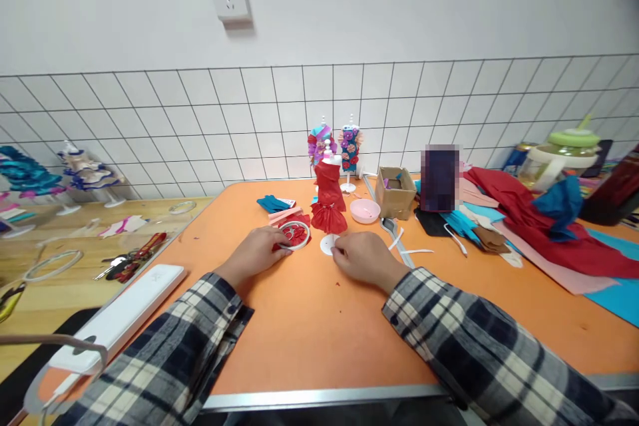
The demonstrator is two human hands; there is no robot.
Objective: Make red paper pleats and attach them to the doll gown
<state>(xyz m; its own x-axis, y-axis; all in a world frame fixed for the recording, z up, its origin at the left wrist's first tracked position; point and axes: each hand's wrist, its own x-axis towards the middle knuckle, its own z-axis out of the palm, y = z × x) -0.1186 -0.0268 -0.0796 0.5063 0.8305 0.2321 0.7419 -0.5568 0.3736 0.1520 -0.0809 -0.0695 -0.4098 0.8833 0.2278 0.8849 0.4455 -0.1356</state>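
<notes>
A small dress form in a red dress stands upright in the middle of the table, on a round white base. My right hand is closed, its thumb and fingers pinching the right edge of that base. To the left, my left hand is closed at the near left edge of a white ring. Red cloth shows inside the ring, and more red fabric lies just behind it. A folded dark teal cloth rests beyond my left hand.
Two decorated dress forms stand behind the red one. On the right are a pink dish, a cardboard box, scissors, a blurred upright screen and piled fabric. A white power strip lies left.
</notes>
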